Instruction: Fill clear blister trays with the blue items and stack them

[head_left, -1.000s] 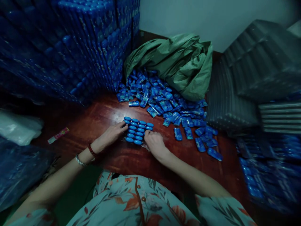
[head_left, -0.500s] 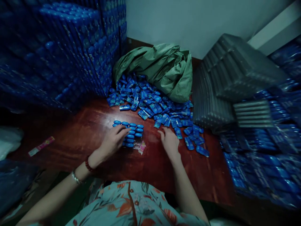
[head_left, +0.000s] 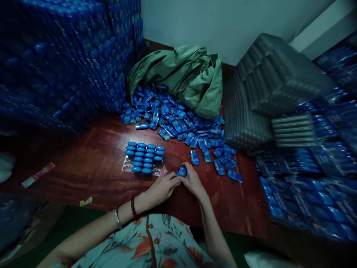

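A blue item (head_left: 182, 171) is between my two hands, in front of me on the right of the tray. My right hand (head_left: 192, 180) is closed round it. The fingers of my left hand (head_left: 166, 185) are pinched together at its lower left side, near a small pink piece (head_left: 164, 171). Left of my hands, a clear tray (head_left: 126, 166) lies on the red-brown table (head_left: 97, 156) with rows of blue oval items (head_left: 145, 160) standing in it; some of its hollows show bare. Beyond are many loose blue packets (head_left: 178, 124).
A green sack (head_left: 181, 74) lies behind the packets. Tall stacks of blue packs (head_left: 106, 56) rise at the left, grey trays (head_left: 245, 115) and more blue packs (head_left: 306, 193) at the right. A pink strip (head_left: 39, 175) and a small yellow scrap (head_left: 86, 201) lie at the left.
My left hand has left the tray and moved right to meet my right hand. A blue item is now held between them. The view has shifted slightly, and a yellow scrap now shows.
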The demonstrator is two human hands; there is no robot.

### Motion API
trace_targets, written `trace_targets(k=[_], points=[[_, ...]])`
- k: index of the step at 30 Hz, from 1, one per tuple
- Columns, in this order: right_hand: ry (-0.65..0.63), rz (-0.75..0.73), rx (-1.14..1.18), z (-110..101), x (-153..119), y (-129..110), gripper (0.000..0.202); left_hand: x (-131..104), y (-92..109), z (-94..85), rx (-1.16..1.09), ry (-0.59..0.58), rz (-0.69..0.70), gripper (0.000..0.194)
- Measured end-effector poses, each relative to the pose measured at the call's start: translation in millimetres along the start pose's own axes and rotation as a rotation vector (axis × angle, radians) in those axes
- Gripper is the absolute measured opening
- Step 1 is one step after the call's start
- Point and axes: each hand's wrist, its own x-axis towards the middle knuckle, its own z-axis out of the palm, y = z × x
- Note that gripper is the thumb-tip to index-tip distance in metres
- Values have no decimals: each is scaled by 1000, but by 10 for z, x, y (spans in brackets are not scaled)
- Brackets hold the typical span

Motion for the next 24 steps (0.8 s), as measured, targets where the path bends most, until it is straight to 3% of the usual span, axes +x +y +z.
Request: trace_targets(k=[5,8,11,14,16,20,24], points=[[123,278,76,-130,-519,190,41,779,17,195,134,147,-153,35],[207,396,80,-288,-641,370,45,1204,111,346,372,25,-58,58],[339,528,43,-470,-733,592,52,1260,165,490,559,-66,0,38],[435,626,159,-586,-763,717,62,922,183,558,618,-58,-5,29],[465,577,326,-565,-708,644,64,567,178,536,630,-46,31,32],[424,258,467,-262,-420,112,44,-168,74,313,469,-47,127,38],[279,-145,282,139,-77,-412,20,-807,-112,-58,240,-48,48,52]])
